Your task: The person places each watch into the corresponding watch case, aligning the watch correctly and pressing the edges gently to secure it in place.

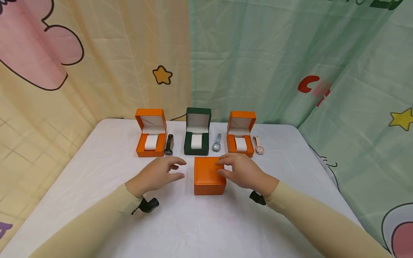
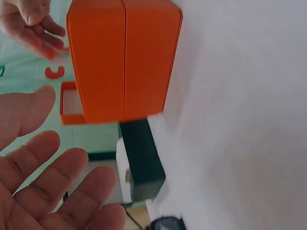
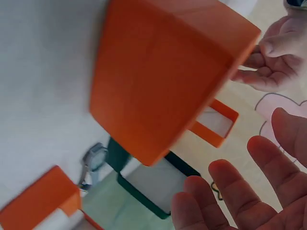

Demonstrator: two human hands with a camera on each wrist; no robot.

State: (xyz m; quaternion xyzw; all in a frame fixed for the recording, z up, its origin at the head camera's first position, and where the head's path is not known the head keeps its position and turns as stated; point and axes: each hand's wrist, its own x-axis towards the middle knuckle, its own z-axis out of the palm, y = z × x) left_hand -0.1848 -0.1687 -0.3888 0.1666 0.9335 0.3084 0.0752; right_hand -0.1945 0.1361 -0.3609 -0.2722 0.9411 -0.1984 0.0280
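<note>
A closed orange box point(image 1: 209, 175) sits on the white table point(image 1: 96, 172), close to me. My left hand point(image 1: 180, 169) hovers just left of it, fingers loosely spread and holding nothing. In the left wrist view a gap separates the fingers point(image 2: 48, 187) from the box point(image 2: 122, 62). My right hand point(image 1: 222, 167) is at the box's right side, with fingertips over its top right edge. In the right wrist view the open palm point(image 3: 249, 191) stands a little off the box point(image 3: 163, 72). I cannot tell whether it touches.
Three open boxes with white cushions stand in a row behind: orange point(image 1: 151, 133), green point(image 1: 197, 132), orange point(image 1: 241, 134). A black watch point(image 1: 169, 144), a silver watch point(image 1: 217, 142) and a pink watch point(image 1: 259, 145) lie beside them. Curtains hang behind the table.
</note>
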